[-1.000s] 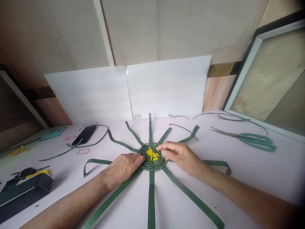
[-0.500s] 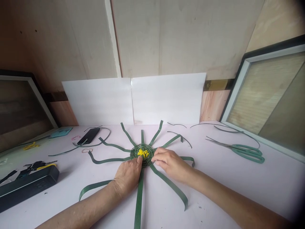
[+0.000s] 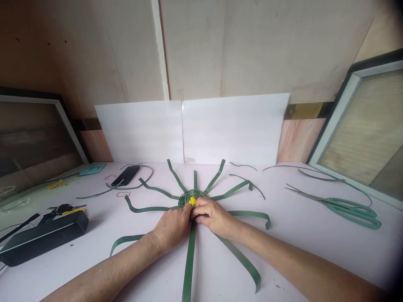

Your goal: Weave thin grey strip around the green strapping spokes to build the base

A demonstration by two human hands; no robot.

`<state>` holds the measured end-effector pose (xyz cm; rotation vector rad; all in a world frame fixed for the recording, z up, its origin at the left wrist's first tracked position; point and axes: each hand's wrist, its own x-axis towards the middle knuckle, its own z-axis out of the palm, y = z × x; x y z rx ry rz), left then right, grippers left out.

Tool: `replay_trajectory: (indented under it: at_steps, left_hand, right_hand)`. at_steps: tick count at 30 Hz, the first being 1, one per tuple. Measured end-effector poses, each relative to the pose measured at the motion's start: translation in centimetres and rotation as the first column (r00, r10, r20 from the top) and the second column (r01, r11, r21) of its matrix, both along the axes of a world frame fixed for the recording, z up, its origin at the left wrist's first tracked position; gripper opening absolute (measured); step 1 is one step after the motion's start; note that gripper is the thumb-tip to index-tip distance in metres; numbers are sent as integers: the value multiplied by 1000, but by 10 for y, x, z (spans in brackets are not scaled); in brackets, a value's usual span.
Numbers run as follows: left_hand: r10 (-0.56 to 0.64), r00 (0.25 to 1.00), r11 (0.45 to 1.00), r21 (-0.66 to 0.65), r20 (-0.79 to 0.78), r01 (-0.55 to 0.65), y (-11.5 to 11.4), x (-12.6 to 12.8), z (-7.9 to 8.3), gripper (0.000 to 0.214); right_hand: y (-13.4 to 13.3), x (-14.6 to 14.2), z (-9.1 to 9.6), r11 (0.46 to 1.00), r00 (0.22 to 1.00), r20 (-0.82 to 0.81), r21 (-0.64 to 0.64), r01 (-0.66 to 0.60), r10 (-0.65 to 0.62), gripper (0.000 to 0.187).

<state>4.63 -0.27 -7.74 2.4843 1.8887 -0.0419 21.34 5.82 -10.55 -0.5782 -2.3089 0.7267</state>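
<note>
A round woven disc (image 3: 186, 197) of thin green strips lies on the table, with several flat green strips (image 3: 189, 256) spreading from it like spokes. Yellow ties (image 3: 192, 201) show at its middle. My left hand (image 3: 173, 226) is closed on the disc's near left edge, thumb on top. My right hand (image 3: 217, 216) is closed in a pinch at the near right side, its fingertips beside the left thumb. What those fingertips pinch is hidden. Both hands cover the near part of the weave.
Green-handled scissors (image 3: 349, 209) lie at right, blades toward the disc. A phone (image 3: 126, 175) and loose thin strips (image 3: 97, 195) lie back left. A dark box (image 3: 47, 241) with keys behind it stands at left. White boards (image 3: 233, 130) lean at the back wall.
My right hand has moved left over the disc, up to my left thumb, and now covers part of the yellow ties. My left hand keeps its hold. The camera view has turned slightly left.
</note>
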Motion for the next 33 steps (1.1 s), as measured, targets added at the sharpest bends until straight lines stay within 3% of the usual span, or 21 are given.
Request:
replay_trajectory:
  at_steps: [6, 13, 18, 21, 24, 28, 33]
  left_hand:
    - [15, 1000, 997, -75, 24, -13, 0, 1, 5, 18]
    - [-3, 999, 995, -104, 43, 8, -1, -1, 4, 19]
    - [-91, 946, 980, -140, 312, 141, -3, -22, 10, 27]
    - [-53, 880, 966, -199, 473, 165, -4, -34, 17, 23]
    - [10, 850, 979, -177, 527, 98, -5, -36, 21, 10]
    - [8, 843, 997, -66, 538, 33, -9, -32, 26, 13]
    - [109, 901, 990, -126, 420, -61, -15, -43, 35, 16]
  right_hand:
    - [-3, 2, -5, 995, 998, -61, 98, -21, 27, 23]
    - [0, 6, 5, 939, 979, 190, 318, -134, 75, 25]
    - [-3, 9, 9, 882, 939, 340, 427, -200, 48, 36]
    - [-7, 8, 12, 865, 913, 407, 460, -203, -3, 35]
    - [-11, 7, 15, 851, 895, 445, 483, -206, -36, 35]
    - [-15, 5, 18, 848, 892, 447, 495, -189, -63, 34]
    - [-18, 4, 18, 850, 898, 435, 496, -178, -66, 33]
